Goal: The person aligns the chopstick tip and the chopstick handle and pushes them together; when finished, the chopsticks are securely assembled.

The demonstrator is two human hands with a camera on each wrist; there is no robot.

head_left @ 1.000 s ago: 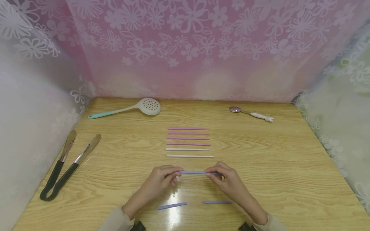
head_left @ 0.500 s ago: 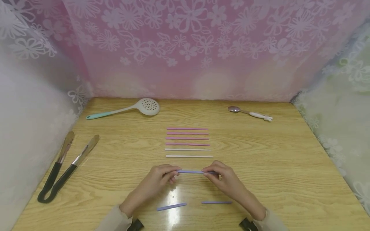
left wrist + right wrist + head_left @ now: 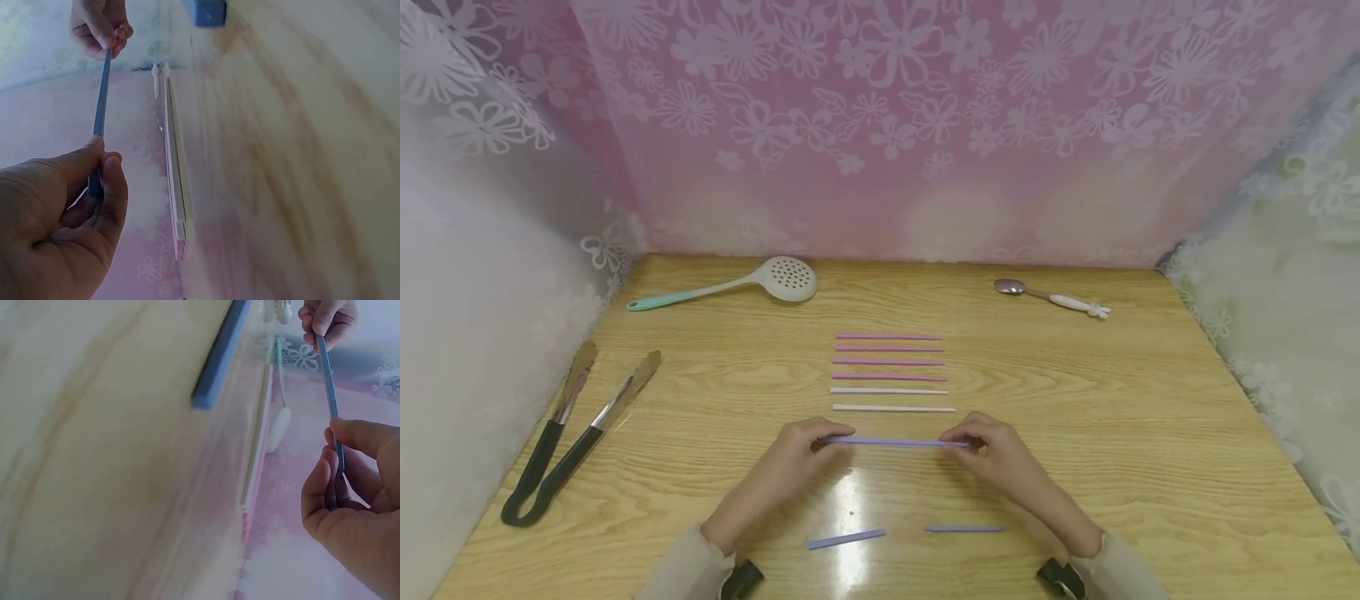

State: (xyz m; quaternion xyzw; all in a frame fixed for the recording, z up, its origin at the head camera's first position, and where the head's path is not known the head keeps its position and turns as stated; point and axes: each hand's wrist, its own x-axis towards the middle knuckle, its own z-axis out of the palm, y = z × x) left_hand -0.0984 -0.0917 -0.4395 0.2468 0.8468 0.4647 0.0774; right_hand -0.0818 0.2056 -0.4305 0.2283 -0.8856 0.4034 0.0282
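Observation:
A purple chopstick [image 3: 895, 442] is held level above the table, stretched between both hands. My left hand [image 3: 797, 454] pinches its left end between thumb and fingers. At the other end, my right hand [image 3: 996, 454] pinches it likewise. In the left wrist view the chopstick [image 3: 102, 100] looks blue and unbroken between the hands. Nearer the person, two short purple chopstick pieces lie apart: a left piece [image 3: 847, 539], slightly slanted, and a right piece [image 3: 964, 528] with a narrower left tip.
Beyond the hands lie two white chopsticks [image 3: 891, 408] and several pink chopsticks [image 3: 889, 362] in parallel rows. Black-handled tongs [image 3: 561, 454] lie at the left, a slotted skimmer [image 3: 786, 279] at the back left, a spoon [image 3: 1060, 300] at the back right. Floral cloth [image 3: 895, 125] encloses the table.
Both hands have moved apart towards the chopstick's ends, showing more of it between them. The seam visible near its middle earlier is no longer distinct. The short pieces have stayed put.

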